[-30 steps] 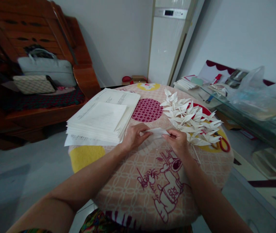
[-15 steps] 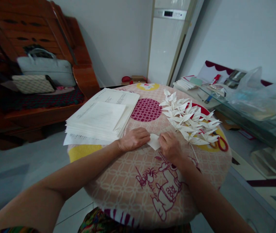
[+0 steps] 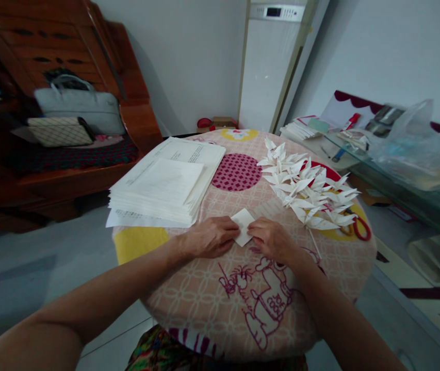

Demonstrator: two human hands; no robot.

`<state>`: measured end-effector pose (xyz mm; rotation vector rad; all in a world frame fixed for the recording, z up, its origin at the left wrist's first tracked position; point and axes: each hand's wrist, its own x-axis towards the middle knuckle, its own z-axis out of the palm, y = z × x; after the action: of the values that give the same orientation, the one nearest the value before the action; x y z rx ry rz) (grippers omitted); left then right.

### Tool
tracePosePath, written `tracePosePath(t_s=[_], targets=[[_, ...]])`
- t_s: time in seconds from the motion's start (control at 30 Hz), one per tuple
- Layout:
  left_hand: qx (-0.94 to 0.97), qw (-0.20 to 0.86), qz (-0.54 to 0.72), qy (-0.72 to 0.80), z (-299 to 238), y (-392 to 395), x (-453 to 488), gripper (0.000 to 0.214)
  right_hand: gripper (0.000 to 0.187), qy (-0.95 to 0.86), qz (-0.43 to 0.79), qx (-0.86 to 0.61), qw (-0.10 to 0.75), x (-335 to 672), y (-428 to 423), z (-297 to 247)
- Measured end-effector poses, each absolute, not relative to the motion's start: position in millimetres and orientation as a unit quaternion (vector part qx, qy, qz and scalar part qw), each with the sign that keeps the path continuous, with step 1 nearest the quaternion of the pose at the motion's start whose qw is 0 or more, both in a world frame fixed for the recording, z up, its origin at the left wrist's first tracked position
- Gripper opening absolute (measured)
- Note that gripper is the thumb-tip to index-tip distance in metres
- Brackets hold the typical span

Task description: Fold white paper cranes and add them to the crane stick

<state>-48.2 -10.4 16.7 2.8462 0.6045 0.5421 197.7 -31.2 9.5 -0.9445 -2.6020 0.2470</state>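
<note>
A small white folded paper [image 3: 243, 225], diamond-shaped as I see it, lies on the patterned tablecloth [image 3: 204, 293] between my hands. My left hand [image 3: 212, 237] has its closed fingers on the paper's left corner. On the right corner, the fingers of my right hand [image 3: 272, 238] pinch the same paper. To the right rests a pile of folded white paper cranes [image 3: 305, 185]. A stack of white paper sheets [image 3: 161, 178], some printed, lies at the left, with a smaller blank sheet on top.
Red-handled scissors [image 3: 362, 228] lie by the cranes at the table's right edge. A thin white stick [image 3: 314, 244] pokes out below the cranes. Further right, a glass-topped stand [image 3: 397, 172] carries a plastic bag. A wooden bench [image 3: 134, 123] with bags stands at the left.
The paper has turned and now shows as a fuller diamond, with more of its surface uncovered. My hands have shifted slightly on its corners. The whole view has tilted a little.
</note>
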Motion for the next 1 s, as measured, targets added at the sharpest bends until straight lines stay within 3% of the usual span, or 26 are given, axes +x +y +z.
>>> tracePosePath(t_s=[0.53, 1.0], targets=[[0.86, 0.287, 0.245, 0.343, 14.6, -17.5, -36.4, 0.012, 0.015, -0.847, 0.241, -0.376, 0.288, 197.6, -20.6, 9.9], [0.786, 0.321, 0.216, 0.482, 22.3, -6.0, -29.0, 0.018, 0.019, -0.781, 0.285, -0.456, 0.316, 185.6, -17.2, 9.4]])
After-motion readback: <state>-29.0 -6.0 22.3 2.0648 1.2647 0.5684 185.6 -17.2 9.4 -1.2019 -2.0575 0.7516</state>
